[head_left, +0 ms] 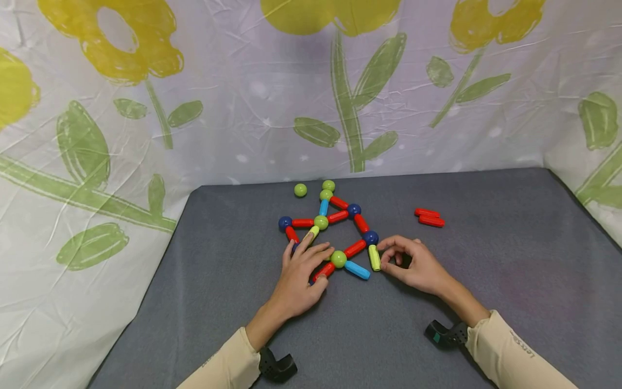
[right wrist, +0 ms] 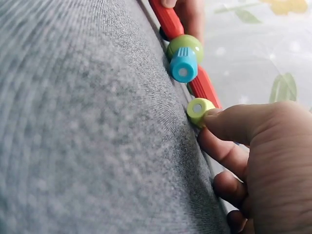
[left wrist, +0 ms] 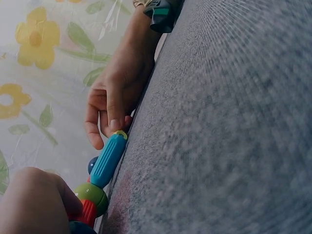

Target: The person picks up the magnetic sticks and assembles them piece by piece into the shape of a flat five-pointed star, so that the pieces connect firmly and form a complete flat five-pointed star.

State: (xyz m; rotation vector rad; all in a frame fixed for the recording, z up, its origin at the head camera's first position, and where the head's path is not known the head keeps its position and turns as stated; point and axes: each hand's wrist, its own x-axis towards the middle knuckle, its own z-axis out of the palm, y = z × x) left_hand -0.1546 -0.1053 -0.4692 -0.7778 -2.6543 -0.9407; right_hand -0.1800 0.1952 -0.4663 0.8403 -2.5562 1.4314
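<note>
Magnetic rods and balls form a joined frame on the table. My left hand (head_left: 302, 282) lies over its near left side, thumb and index finger on either side of a red magnetic rod (head_left: 324, 272). That rod meets a green ball (head_left: 338, 259), from which a light blue rod (head_left: 357, 270) sticks out toward the right. Thumb and index fingertip of my right hand (head_left: 413, 263) pinch a yellow-green magnetic rod (right wrist: 197, 111), whose far end meets a dark blue ball (head_left: 370, 238). Another yellow-green rod (head_left: 315, 231) is partly covered by a left finger.
Two loose red rods (head_left: 430, 221) lie side by side at the right. A loose green ball (head_left: 300, 190) sits near the back edge, left of the frame's top green ball (head_left: 328, 186). Behind the grey table (head_left: 486, 216) hangs a flowered cloth (head_left: 233, 108).
</note>
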